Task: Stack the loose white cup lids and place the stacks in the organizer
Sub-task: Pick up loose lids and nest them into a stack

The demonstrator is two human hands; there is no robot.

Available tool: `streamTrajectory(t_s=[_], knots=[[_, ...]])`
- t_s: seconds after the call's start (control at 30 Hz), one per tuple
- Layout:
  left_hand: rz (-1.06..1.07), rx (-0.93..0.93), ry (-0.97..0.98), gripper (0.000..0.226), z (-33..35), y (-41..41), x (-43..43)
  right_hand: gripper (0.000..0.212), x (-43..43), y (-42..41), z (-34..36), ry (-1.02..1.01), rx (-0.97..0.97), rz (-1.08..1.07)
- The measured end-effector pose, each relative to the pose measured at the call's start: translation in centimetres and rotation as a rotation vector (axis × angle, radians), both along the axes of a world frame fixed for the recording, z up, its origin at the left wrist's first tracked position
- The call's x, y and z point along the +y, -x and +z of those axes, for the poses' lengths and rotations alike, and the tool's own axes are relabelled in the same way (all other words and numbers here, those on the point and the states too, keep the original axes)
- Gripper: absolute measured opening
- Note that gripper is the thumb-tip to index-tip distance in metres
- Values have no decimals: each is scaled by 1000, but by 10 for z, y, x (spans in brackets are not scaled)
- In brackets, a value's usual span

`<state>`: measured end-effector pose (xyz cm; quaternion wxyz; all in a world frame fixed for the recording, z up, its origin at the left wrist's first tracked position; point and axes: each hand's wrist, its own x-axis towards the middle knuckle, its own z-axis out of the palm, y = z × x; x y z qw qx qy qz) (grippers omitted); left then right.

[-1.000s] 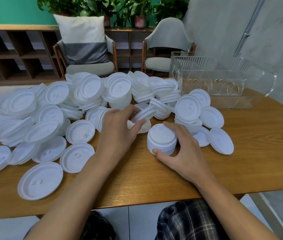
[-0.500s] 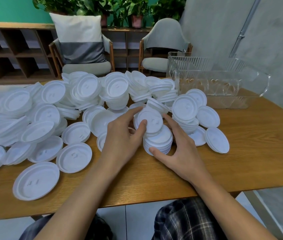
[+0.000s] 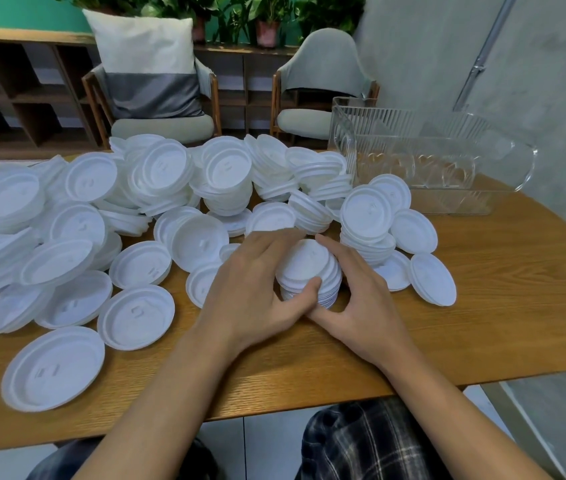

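1. Both hands are cupped round one stack: my left hand comes at it from the left, fingers arched over the far rim and thumb pressed against the near side.
2. My right hand closes on it from the other side, with the index finger lying along the right edge and the thumb tucked low at the front, touching my left thumb.
3. Between my palms, the stack of lids stands on the wooden table, its top lids tilted slightly toward me.
4. Just to the right of it is a second stack, taller, with a few single lids leaning against its base.
5. One of those, the outermost lid, lies furthest right, flat and overlapping its neighbour.
6. To the left and behind, the loose lids cover most of the table in a heap, some nested in short piles, many lying hollow side up.
7. One large lid sits alone near the front edge on my left.
8. At the back right, beyond the second stack, stands the clear plastic organizer; I see no lids inside it.
9. Behind the table are two armchairs, the left one holding a white and grey cushion.
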<state>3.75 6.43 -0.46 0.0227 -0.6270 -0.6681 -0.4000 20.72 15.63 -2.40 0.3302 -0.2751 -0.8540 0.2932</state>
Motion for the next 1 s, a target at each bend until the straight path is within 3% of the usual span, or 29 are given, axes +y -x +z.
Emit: streamTrajectory(t_s=[0.2, 0.37, 0.53, 0.73, 1.0], knots=[[-93, -109, 7, 66, -3, 5, -3, 79, -2, -1, 1, -8, 1, 20], [-20, -142, -25, 72, -6, 7, 3, 91, -1, -2, 0, 7, -32, 15], [32, -111, 37, 84, -6, 1, 7, 86, 0, -1, -2, -7, -26, 5], [-41, -102, -6, 63, -6, 3, 1, 85, 0, -1, -2, -5, -18, 19], [1, -151, 8, 75, -9, 4, 5, 93, 1, -3, -3, 14, -21, 22]])
